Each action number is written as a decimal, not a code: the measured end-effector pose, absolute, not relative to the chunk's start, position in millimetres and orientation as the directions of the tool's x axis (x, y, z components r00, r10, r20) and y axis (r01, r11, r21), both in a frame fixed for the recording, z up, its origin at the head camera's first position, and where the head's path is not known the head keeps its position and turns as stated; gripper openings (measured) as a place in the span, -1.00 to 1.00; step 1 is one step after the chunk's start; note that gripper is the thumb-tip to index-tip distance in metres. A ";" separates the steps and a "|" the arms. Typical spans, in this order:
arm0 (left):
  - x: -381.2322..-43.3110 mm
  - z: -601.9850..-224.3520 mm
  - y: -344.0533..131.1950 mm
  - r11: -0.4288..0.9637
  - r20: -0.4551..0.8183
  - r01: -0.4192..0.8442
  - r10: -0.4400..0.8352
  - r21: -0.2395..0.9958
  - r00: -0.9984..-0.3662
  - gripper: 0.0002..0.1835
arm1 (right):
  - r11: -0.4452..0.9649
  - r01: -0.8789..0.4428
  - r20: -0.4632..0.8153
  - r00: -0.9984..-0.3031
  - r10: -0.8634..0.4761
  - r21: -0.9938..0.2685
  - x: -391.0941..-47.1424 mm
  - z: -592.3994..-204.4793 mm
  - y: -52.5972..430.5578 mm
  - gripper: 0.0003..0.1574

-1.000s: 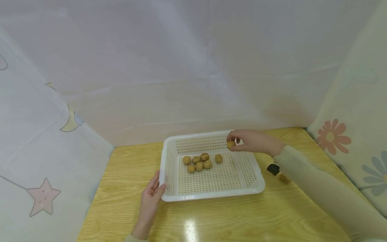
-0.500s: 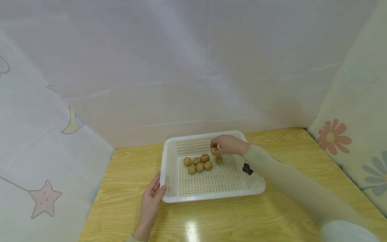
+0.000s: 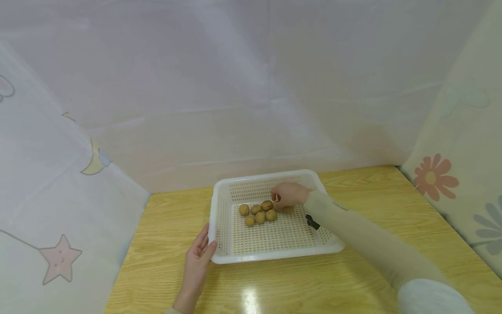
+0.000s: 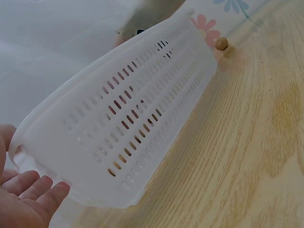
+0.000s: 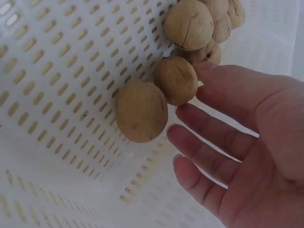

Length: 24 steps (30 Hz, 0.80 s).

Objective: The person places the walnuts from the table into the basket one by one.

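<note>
A white plastic basket (image 3: 274, 256) with slotted walls stands on the table. My left hand (image 3: 197, 261) grips its left rim, thumb on the rim and fingers on the outer side; the left wrist view shows those fingers (image 4: 35, 187) against the end wall. My right hand (image 3: 289, 195) is low inside the basket. In the right wrist view, its thumb and index fingertips are at opposite edges of a walnut (image 5: 175, 80), pinching it close to the basket floor. Another walnut (image 5: 141, 111) lies beside it. Several more walnuts (image 3: 260, 217) sit in a cluster to the left.
One loose walnut (image 4: 222, 43) lies on the wooden table (image 3: 164, 226) beyond the basket's right end. Pale cloth (image 3: 188, 131) hangs behind and on both sides of the table. A black band piece (image 3: 312, 221) is on the right sleeve.
My right hand has come in from the basket's right side, moving left and down with a walnut to the cluster. My left hand stays on the rim.
</note>
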<state>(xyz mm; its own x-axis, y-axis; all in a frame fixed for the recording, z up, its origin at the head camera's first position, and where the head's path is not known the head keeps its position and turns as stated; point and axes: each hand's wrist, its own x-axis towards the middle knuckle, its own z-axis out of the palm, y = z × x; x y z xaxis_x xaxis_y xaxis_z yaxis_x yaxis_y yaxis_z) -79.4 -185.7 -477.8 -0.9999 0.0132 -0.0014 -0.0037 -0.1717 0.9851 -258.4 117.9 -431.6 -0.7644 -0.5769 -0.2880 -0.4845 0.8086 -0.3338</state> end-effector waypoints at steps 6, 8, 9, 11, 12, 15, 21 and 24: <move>-79.5 -479.5 -186.0 -0.163 0.010 0.006 0.019 0.987 -1.000 -0.35 | 0.803 -0.487 -0.269 -0.768 -0.581 -0.343 -258.0 -430.1 124.5 -0.76; -79.7 -479.7 -186.1 -0.157 0.015 0.011 0.022 0.988 -1.000 -0.36 | 0.807 -0.485 -0.261 -0.775 -0.575 -0.338 -256.0 -424.8 129.0 -0.77; -79.7 -479.7 -186.2 -0.156 0.017 0.014 0.024 0.988 -1.000 -0.37 | 0.806 -0.490 -0.252 -0.777 -0.576 -0.333 -254.6 -421.6 131.5 -0.78; -80.1 -479.6 -186.3 -0.154 0.023 0.019 0.029 0.988 -0.999 -0.37 | 0.802 -0.500 -0.234 -0.780 -0.581 -0.327 -250.9 -413.9 137.1 -0.76; -80.3 -479.4 -186.4 -0.153 0.027 0.022 0.030 0.988 -0.999 -0.37 | 0.798 -0.504 -0.223 -0.780 -0.585 -0.329 -248.5 -408.8 139.8 -0.75; -80.6 -479.1 -187.2 -0.148 0.035 0.030 0.031 0.989 -0.999 -0.37 | 0.775 -0.541 -0.181 -0.769 -0.613 -0.326 -241.9 -396.6 148.3 -0.74; -80.9 -479.4 -187.8 -0.144 0.036 0.031 0.029 0.989 -0.999 -0.36 | 0.742 -0.583 -0.133 -0.750 -0.648 -0.330 -228.1 -384.9 172.0 -0.77; -80.2 -480.1 -187.5 -0.154 0.033 0.028 0.027 0.988 -0.999 -0.36 | 0.736 -0.579 -0.121 -0.751 -0.649 -0.351 -218.9 -381.4 186.6 -0.76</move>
<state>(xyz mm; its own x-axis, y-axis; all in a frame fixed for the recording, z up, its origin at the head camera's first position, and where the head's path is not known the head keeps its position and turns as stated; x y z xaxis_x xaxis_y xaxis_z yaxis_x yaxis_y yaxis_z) -80.2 -187.5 -480.1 -0.9991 0.0270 0.0329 0.0284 -0.1539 0.9877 -218.9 186.6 -381.4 -0.7513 -0.6488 -0.1207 -0.5790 0.7359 -0.3511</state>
